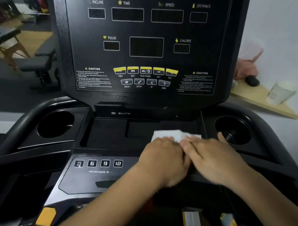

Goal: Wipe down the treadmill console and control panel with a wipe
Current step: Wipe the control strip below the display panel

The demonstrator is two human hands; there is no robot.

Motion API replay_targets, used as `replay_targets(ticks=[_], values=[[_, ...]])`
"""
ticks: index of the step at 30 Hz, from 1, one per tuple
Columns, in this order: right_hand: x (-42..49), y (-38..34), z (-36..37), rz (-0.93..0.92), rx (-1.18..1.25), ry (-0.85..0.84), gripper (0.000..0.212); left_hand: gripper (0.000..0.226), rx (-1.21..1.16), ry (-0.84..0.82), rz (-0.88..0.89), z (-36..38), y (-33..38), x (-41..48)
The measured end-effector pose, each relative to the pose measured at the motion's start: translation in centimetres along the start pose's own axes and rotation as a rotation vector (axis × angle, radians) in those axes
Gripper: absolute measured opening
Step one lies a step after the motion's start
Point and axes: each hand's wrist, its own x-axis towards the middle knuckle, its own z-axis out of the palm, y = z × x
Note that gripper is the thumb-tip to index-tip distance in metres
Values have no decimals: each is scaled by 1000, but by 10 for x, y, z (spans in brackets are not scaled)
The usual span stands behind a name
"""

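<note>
Head view, centre of frame: a crumpled white wipe (171, 134) is lying in the shallow black tray (110, 132) below the upright black treadmill console panel (145, 45), toward the tray's right side, with both hands resting on its near edge.

The left hand (164, 158) is showing its back to the camera, fingers bent down onto the wipe; motion blur is hiding whether they are gripping or only pressing. The right hand (213, 159) is lying flat – fingers straight and close together, pointing toward the left of the frame, their tips on the wipe just beside the left knuckles.

A round black cup holder (56, 124) is sitting left of the tray and another (232, 130) right of it, just past the right hand. A row of yellow-topped buttons (146, 70) is crossing the panel's lower middle, and white-framed number keys (98, 163) – 3, 6, 9, 12 – are standing at lower left of the hands.
</note>
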Motion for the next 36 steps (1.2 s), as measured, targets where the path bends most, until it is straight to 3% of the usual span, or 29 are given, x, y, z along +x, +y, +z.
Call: replay_targets(ticks=[5, 11, 17, 22, 26, 31, 36], values=[[37, 6, 1, 50, 77, 53, 65, 61, 46, -36, -9, 7, -9, 40], [-10, 3, 5, -16, 43, 43, 83, 54, 69, 11, 2, 6, 7, -2], [39, 11, 9, 18, 111, 58, 70, 61, 94, -28, -24, 11, -6, 44], [-3, 8, 9, -34, 93, 58, 85, 60, 103, -4, -30, 7, 10, 4], [-4, 13, 8, -46, 82, 44, 85, 70, -8, -14, 4, 17, 2, 18], [23, 17, 4, -44, 63, 92, 79, 62, 51, -2, -25, 9, -1, 39], [-16, 18, 11, -101, 22, 99, 99, 51, 44, 106, 6, 5, 11, -4]])
